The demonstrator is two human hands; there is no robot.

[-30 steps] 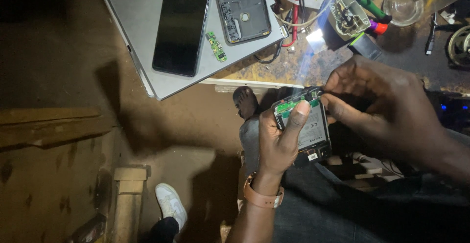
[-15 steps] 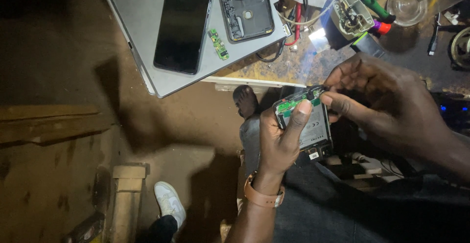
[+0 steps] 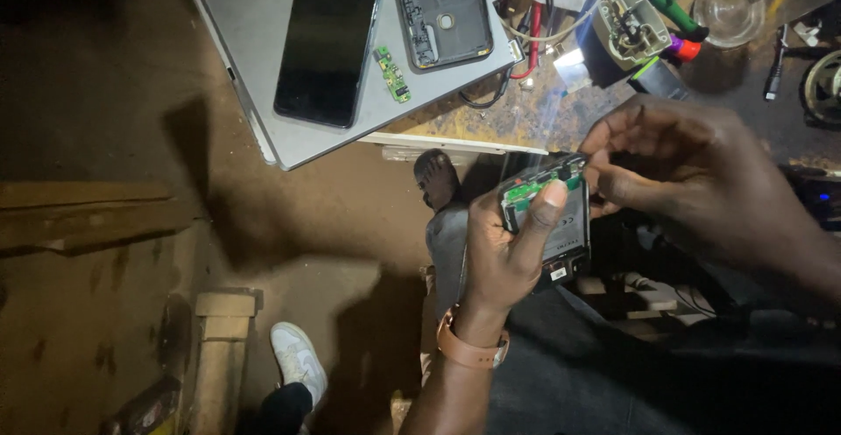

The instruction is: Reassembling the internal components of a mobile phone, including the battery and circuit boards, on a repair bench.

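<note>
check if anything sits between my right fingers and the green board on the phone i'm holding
Nothing visible does. The right hand fingertips are already at the green board on the opened phone, which the left hand grips.

Bare forearms; tan wristband point(image 3: 471, 350) (probably a watch strap) on left.

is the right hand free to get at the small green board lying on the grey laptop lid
Probably not right now: the right hand is busy pinching at the opened phone that the left hand grips. The small green board lies uncovered on the grey laptop lid, so nothing blocks it.
</note>
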